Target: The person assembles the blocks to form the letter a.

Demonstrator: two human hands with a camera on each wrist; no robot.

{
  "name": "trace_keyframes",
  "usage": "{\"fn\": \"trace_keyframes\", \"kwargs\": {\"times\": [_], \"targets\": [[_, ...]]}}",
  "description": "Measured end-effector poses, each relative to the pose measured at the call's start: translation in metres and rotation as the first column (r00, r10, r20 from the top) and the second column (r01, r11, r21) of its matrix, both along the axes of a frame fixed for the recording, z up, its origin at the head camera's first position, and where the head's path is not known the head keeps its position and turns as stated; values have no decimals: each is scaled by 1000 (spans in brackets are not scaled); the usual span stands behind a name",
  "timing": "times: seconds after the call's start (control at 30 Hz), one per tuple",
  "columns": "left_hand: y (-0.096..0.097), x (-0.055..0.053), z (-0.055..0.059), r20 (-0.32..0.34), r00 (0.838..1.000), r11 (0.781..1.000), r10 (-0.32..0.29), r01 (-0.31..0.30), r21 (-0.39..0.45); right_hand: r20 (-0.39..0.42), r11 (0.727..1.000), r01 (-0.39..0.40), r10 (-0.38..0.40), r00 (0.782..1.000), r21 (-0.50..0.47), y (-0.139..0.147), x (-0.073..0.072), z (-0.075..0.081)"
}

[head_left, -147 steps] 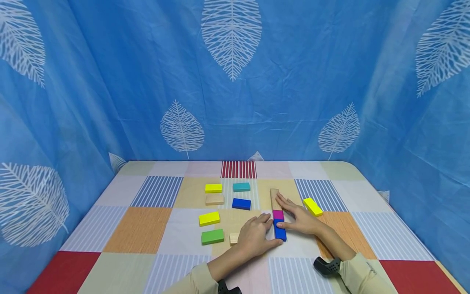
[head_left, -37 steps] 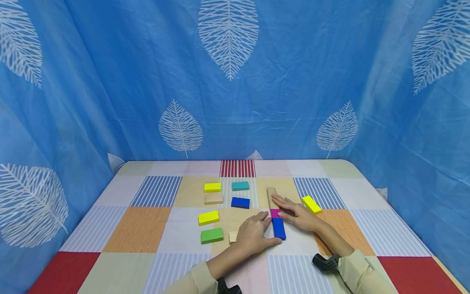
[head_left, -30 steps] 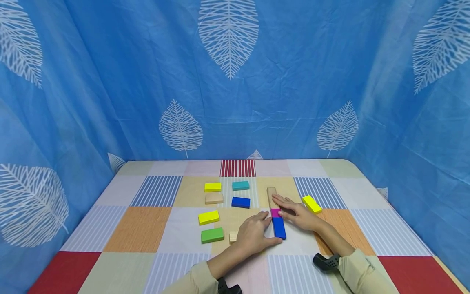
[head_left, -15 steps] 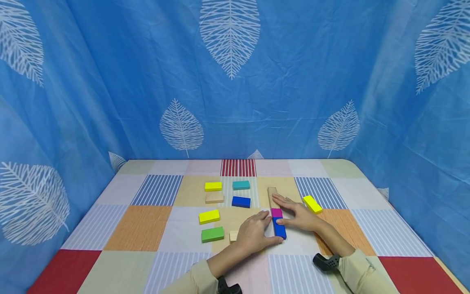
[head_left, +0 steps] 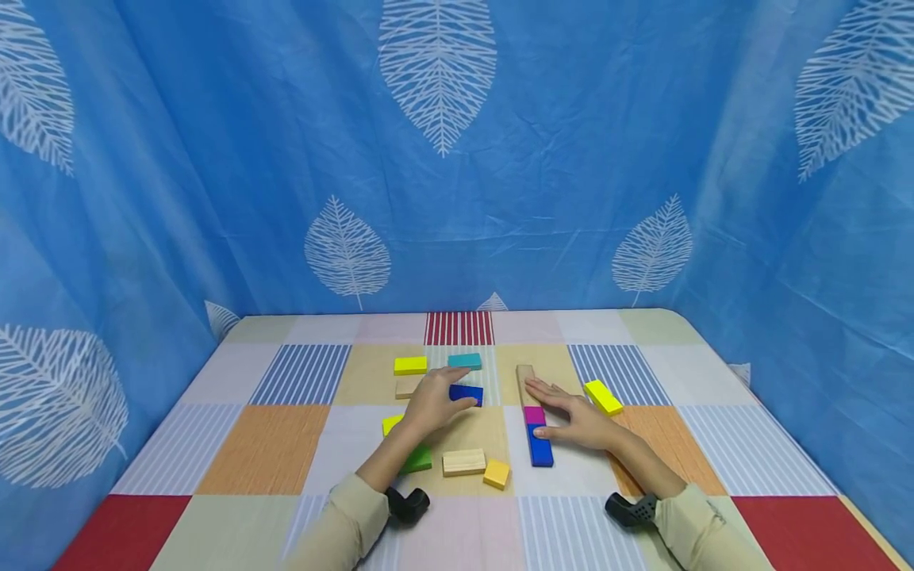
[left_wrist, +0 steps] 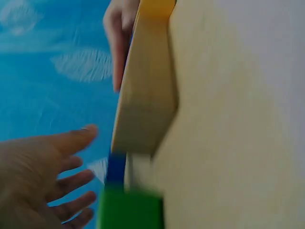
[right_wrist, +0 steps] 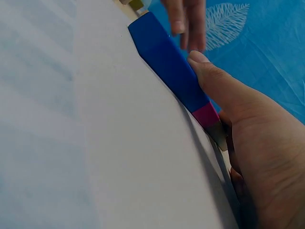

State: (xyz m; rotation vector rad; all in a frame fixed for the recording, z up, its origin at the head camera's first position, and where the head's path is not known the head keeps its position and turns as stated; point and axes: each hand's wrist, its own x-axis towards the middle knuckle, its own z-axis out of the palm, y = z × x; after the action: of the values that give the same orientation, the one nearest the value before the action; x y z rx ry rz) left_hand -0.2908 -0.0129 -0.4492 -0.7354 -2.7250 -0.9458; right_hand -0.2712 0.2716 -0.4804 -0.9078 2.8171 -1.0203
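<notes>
A row of blocks lies on the table in the head view: a plain wooden block (head_left: 524, 376), a magenta block (head_left: 534, 415), a blue block (head_left: 540, 450). My right hand (head_left: 589, 424) rests along the row's right side, fingers extended at the wooden block, thumb at the blue one. To the left, my left hand (head_left: 428, 404) hovers with thumb and fingers spread on either side of a loose blue block (head_left: 466, 394); whether it touches is unclear. In the left wrist view the same hand (left_wrist: 38, 176) has nothing in its grasp. It partly covers another wooden block (head_left: 407, 387).
A wooden block (head_left: 464, 462) and a small orange-yellow block (head_left: 497, 474) lie near the front. Green (head_left: 420, 458) and yellow (head_left: 391, 424) blocks lie partly under the left forearm. Farther back are yellow (head_left: 410, 365) and teal (head_left: 466, 361) blocks. Another yellow block (head_left: 603, 397) lies at right.
My left hand has left the row's side and moved left and away from me to the loose blue block, uncovering the orange-yellow block. The right hand stays; its thumb shifted from magenta to blue.
</notes>
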Motion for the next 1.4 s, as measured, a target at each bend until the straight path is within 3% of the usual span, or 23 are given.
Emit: {"fn": "trace_keyframes", "kwargs": {"times": [0.13, 0.27, 0.57, 0.7, 0.87, 1.17, 1.4], "targets": [[-10, -9, -7, 58, 996, 996, -71, 74, -41, -11, 1000, -6, 6, 1000, -8, 1, 0, 0], [-8, -11, -11, 75, 991, 993, -114, 117, -31, -11, 1000, -9, 9, 1000, -9, 1, -1, 0], [25, 10, -2, 86, 982, 986, -168, 169, -2, -3, 1000, -20, 20, 1000, -12, 2, 0, -1], [36, 15, -3, 82, 985, 987, -153, 156, -27, -14, 999, -34, 33, 999, -20, 1, 0, -1], [35, 15, -10, 89, 984, 988, -154, 156, -16, -16, 999, -44, 44, 999, -20, 0, 0, -1], [31, 9, -20, 98, 973, 974, -210, 199, 111, -20, 999, -40, 39, 999, -13, 1, -1, -1], [32, 8, -24, 97, 968, 965, -231, 215, 147, -13, 999, -39, 39, 999, -17, 1, -1, -1]]}}
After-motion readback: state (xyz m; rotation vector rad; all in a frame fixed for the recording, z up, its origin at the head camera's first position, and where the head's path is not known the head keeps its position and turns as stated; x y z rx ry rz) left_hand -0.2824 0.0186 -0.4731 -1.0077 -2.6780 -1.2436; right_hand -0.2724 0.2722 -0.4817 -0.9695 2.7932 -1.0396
